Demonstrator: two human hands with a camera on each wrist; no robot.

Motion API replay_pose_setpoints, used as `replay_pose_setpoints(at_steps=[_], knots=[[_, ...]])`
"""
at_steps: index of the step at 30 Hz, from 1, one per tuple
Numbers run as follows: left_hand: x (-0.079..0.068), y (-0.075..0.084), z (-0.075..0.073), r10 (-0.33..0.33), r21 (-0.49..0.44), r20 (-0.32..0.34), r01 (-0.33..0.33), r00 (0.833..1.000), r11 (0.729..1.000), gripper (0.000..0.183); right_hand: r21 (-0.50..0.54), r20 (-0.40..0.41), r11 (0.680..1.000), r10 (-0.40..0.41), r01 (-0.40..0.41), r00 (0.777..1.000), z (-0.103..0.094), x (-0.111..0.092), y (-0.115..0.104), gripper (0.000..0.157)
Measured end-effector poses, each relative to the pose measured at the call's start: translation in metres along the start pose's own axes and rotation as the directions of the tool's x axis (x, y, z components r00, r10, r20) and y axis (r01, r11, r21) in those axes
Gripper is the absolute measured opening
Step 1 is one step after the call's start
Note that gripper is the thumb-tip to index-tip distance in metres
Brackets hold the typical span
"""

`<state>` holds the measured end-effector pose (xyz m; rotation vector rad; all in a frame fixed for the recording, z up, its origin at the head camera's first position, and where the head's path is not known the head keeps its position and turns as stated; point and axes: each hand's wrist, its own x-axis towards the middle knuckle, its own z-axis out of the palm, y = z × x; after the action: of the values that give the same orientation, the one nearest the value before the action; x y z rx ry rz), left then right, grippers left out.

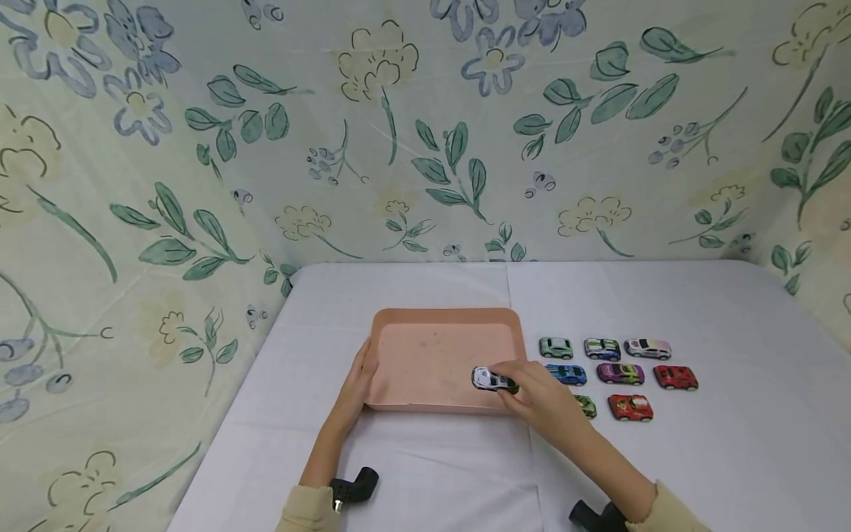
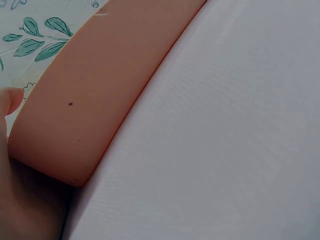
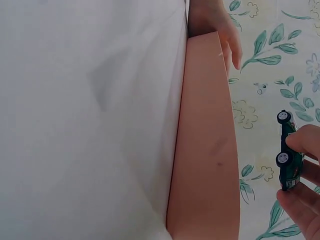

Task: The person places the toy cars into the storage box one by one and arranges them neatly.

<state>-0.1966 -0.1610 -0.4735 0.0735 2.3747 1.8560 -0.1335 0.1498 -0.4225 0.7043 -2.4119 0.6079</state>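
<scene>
My right hand [image 1: 541, 395] pinches a small white-and-black toy car [image 1: 488, 379] between thumb and fingers, over the right front part of a shallow pink-orange tray [image 1: 432, 316]. In the right wrist view the car [image 3: 285, 145] shows its wheels and dark green side, held above the level of the tray's rim. At the tray's left side, my left hand [image 1: 355, 378] holds the edge, thumb at the rim and fingers along the outside. The left wrist view shows the tray's outer wall [image 2: 90, 90] with the thumb at its corner; the other fingers are mostly hidden there.
Right of the tray, several toy cars stand in rows, among them a red car [image 1: 676, 377], a purple one [image 1: 620, 373] and a blue one [image 1: 567, 374]. A green car [image 1: 585, 406] is partly behind my right hand. White cloth [image 1: 439, 473] covers the table; floral fabric [image 1: 399, 148] hangs behind.
</scene>
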Motion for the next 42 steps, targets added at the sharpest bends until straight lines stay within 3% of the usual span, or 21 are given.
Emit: replay_pose_setpoints(at_steps=[7,12,17,22,26,30,35,42], knots=[[-0.001,0.004,-0.001,-0.019,-0.03,0.015,0.019,1.0,0.999,0.055,0.057,0.04,0.997,-0.047,0.045,0.998,0.021,0.019,-0.017,0.037],[0.0,0.001,-0.001,-0.016,-0.009,-0.002,0.016,1.0,1.0,0.055,0.043,0.062,0.995,-0.098,0.095,0.993,0.035,0.032,-0.029,0.035],[-0.005,0.009,0.0,-0.01,-0.007,-0.005,0.01,1.0,1.0,0.056,0.069,0.151,0.996,-0.07,0.06,0.986,0.047,0.044,-0.041,0.031],[-0.014,0.027,0.002,-0.006,0.006,0.005,0.006,1.0,1.0,0.057,0.093,0.315,0.995,-0.007,-0.024,0.949,0.061,0.056,-0.051,0.027],[-0.018,0.032,0.003,-0.003,0.011,0.01,0.003,1.0,1.0,0.056,0.104,0.397,0.992,0.023,-0.069,0.917,0.073,0.064,-0.055,0.027],[-0.015,0.027,0.001,0.005,-0.013,0.014,-0.005,1.0,1.0,0.055,0.111,0.458,0.988,0.043,-0.105,0.888,0.084,0.071,-0.056,0.026],[-0.007,0.011,-0.001,0.011,-0.025,0.014,-0.01,1.0,1.0,0.053,0.144,0.522,0.974,0.077,-0.177,0.85,0.092,0.076,-0.056,0.026],[-0.004,0.003,0.001,0.048,-0.007,0.0,-0.048,0.999,0.999,0.055,0.154,0.555,0.963,0.099,-0.22,0.826,0.099,0.079,-0.054,0.025]])
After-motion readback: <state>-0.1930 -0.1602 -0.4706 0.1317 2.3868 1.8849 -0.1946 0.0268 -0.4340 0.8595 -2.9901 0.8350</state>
